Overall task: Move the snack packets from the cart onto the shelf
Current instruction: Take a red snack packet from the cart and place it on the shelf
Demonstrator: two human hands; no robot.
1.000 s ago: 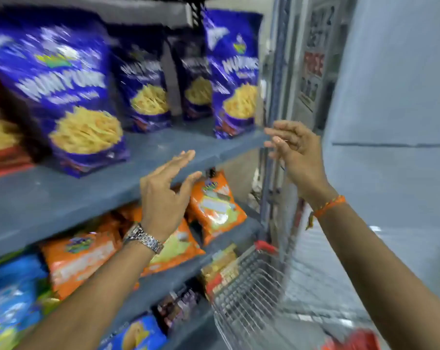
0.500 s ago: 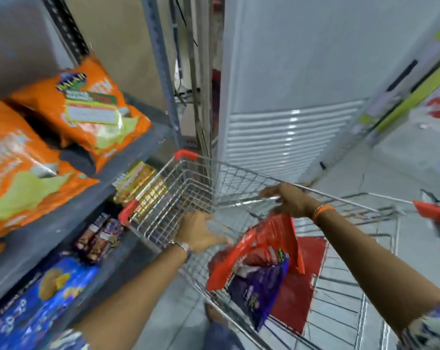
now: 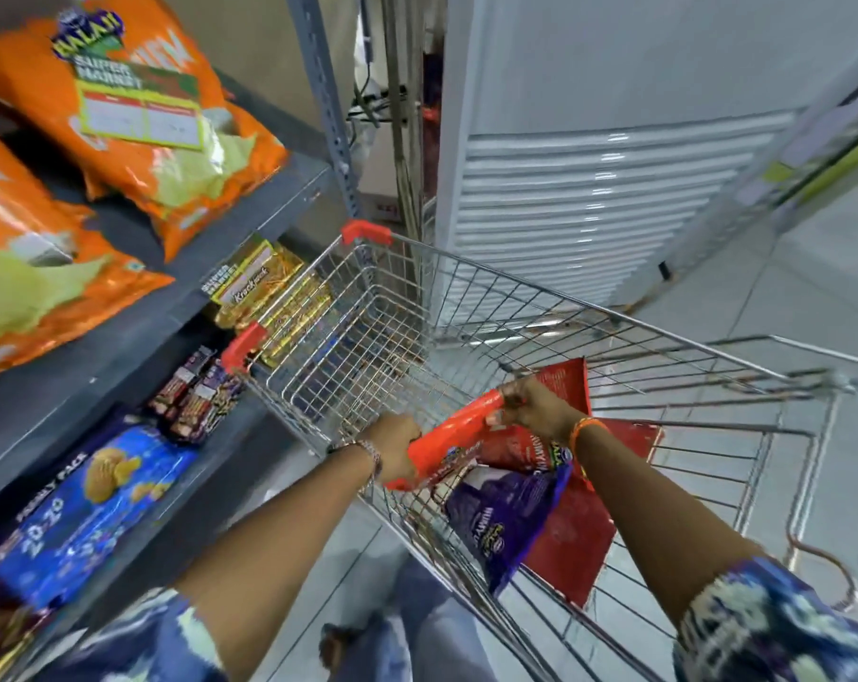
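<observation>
A wire cart (image 3: 555, 307) with red corner caps stands beside the grey shelf (image 3: 136, 327). Both hands are inside its near end, holding one red snack packet (image 3: 451, 435) lifted above the cart floor. My left hand (image 3: 397, 450) grips its near left edge and my right hand (image 3: 530, 403) pinches its top edge. Under it lies a purple snack packet (image 3: 505, 524), and more red packets (image 3: 574, 539) rest on the cart floor.
Orange snack bags (image 3: 136, 105) fill the upper shelf at left. Biscuit packs (image 3: 269, 292) and a blue family pack (image 3: 87, 499) sit on lower shelves. A white louvred cabinet (image 3: 589, 199) stands behind the cart. Tiled floor (image 3: 810, 268) lies to the right.
The view swung down from the upper shelf to the cart. Both hands went from open at the shelf down into the cart, closed on the red packet and raised it slightly.
</observation>
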